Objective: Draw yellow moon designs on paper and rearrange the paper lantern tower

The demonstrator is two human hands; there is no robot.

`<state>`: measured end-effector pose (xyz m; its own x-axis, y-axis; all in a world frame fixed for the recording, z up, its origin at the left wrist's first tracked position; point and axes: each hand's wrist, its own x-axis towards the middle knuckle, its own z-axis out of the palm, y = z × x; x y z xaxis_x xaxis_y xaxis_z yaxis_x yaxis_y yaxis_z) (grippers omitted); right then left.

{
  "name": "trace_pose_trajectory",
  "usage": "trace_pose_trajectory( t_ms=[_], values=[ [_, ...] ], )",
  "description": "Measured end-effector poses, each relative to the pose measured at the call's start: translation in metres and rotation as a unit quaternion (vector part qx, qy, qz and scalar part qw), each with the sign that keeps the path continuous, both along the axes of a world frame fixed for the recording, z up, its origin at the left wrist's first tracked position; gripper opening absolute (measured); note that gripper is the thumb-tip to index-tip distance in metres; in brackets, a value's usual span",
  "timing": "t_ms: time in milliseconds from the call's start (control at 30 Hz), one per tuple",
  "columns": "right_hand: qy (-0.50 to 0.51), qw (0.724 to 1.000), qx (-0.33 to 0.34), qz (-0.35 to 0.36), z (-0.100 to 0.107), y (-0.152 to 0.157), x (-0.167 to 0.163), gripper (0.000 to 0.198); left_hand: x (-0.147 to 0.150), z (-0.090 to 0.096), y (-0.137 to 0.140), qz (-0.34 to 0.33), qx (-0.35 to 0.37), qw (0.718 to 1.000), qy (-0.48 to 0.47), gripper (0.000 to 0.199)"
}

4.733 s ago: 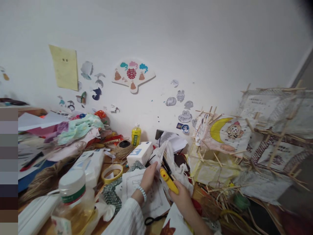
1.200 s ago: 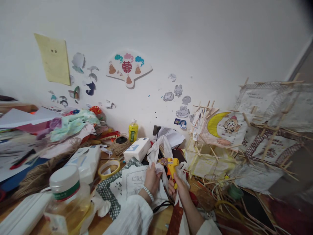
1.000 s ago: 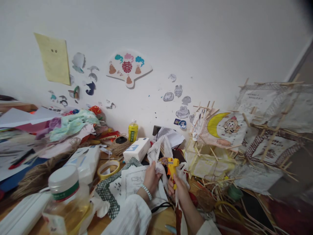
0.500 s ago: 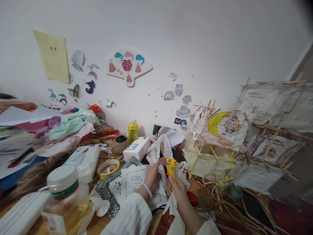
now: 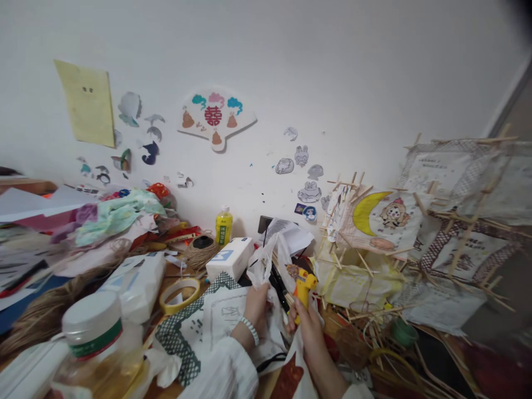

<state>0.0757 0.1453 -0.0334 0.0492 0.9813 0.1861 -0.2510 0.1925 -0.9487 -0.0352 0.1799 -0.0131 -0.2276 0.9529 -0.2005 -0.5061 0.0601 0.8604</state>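
Observation:
My right hand (image 5: 306, 327) is wrapped round the handle of a yellow glue gun (image 5: 306, 284), whose nozzle end points up and to the left with brownish residue on it. To its left, my left hand (image 5: 256, 307), wearing a pale coiled band at the wrist, grips the edge of a white plastic bag (image 5: 261, 263); its fingertips are partly hidden. Dark pen-like sticks (image 5: 277, 281) show inside the bag's opening between the hands. Beneath my left arm lies a drawn paper sheet (image 5: 226, 313) with a green patterned border.
A tissue pack (image 5: 230, 259), a yellow drink bottle (image 5: 224, 226), a tape roll (image 5: 179, 293) and a twine ball (image 5: 203, 252) lie beyond. A large lidded jar (image 5: 93, 343) stands front left. Stick-framed paper lanterns (image 5: 386, 221) crowd the right, with a phone (image 5: 443, 354) below.
The glue gun has moved right with my right hand, away from my left hand. My left hand has dropped slightly, and the dark sticks in the bag show more. The view has shifted a little.

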Motion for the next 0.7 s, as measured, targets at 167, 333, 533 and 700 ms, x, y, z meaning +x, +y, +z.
trace_pose_trajectory(
  t_ms=[167, 333, 533, 700],
  values=[
    [0.095, 0.995, -0.02, -0.008, 0.016, -0.004, 0.004, 0.043, -0.015, 0.005, 0.006, 0.0, -0.006, 1.0, 0.01, 0.021],
    [0.121, 0.992, -0.028, -0.009, 0.014, -0.006, 0.002, 0.038, -0.034, 0.018, 0.004, -0.041, -0.019, 0.999, 0.004, 0.022],
    [0.114, 0.993, -0.014, 0.015, 0.014, -0.005, 0.006, 0.031, -0.046, 0.031, -0.012, -0.101, -0.011, 0.995, -0.022, 0.007],
    [0.103, 0.994, -0.022, 0.0, 0.02, -0.013, 0.004, 0.027, -0.062, 0.031, -0.011, -0.143, -0.026, 0.989, -0.034, 0.01]
  ],
)
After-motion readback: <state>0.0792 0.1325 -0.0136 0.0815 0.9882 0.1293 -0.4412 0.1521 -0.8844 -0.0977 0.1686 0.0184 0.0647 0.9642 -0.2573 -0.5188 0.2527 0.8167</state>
